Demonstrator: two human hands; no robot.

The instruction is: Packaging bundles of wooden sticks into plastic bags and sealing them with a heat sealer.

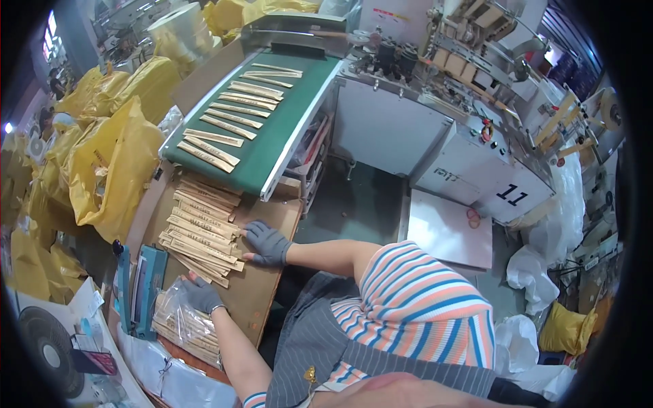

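Paper-wrapped stick packets (197, 228) are piled in overlapping layers on a brown work table (262, 299), directly below the near end of a green conveyor belt (269, 146). Most packets in the pile are laid roughly parallel; those at its near end are fanned at a steeper angle. The right hand (269, 245), covered by a grey glove with bare fingertips, is placed at the right side of the pile. Its fingers are spread and set against the packet ends, with the thumb held apart. The left hand (201, 296), gloved likewise, is laid over a clear plastic bag (178, 306) on the near left part of the table, with packets seen through the film. Whether the film is pinched by the left fingers cannot be told. A blue bench sealer (144, 292) is positioned just left of the bag. Further packets (231, 124) are spaced crosswise along the belt. Yellow sacks (115, 170) are stacked to the left of the conveyor, and a white machine cabinet (476, 177) is located to its right. A black fan (49, 350) is situated at the near left.
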